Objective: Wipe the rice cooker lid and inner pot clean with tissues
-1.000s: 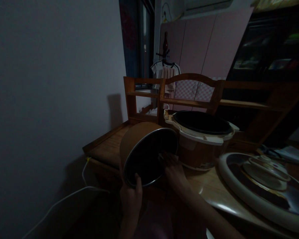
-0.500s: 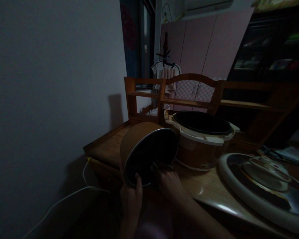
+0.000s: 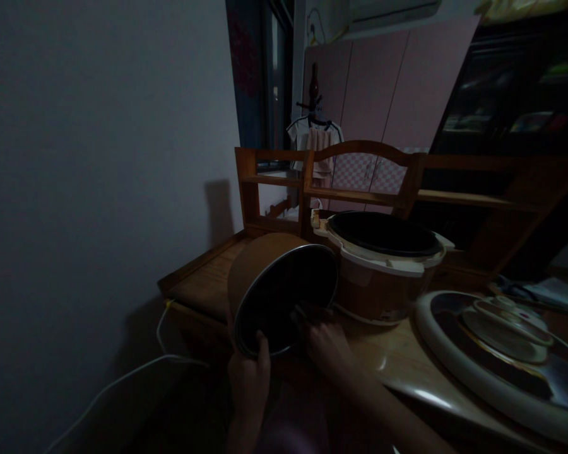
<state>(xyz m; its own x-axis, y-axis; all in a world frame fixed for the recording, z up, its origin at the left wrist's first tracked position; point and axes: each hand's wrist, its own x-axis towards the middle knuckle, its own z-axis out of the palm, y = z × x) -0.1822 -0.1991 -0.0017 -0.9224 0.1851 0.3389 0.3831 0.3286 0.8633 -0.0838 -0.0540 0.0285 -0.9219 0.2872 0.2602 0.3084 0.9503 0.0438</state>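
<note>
My left hand grips the lower rim of a round cooker inner pot, thumb over the edge. The pot is tan outside, dark inside, and tilted so that its mouth faces me and to the right. My right hand is closed at the pot's lower right mouth, around a dark, cloth-like piece; shadow hides its exact kind. Just behind stands the electric pressure cooker body, uncovered, with a white rim and a dark hollow. Its lid lies on the table to the right.
A wooden table with a shelved back rail carries the cooker. To the left rises a pale wall, with a white cable hanging below the table edge. Papers lie behind the lid. The room is dim.
My right hand and the dark piece have shifted slightly right and down at the pot's mouth. My left hand and the pot are almost still.
</note>
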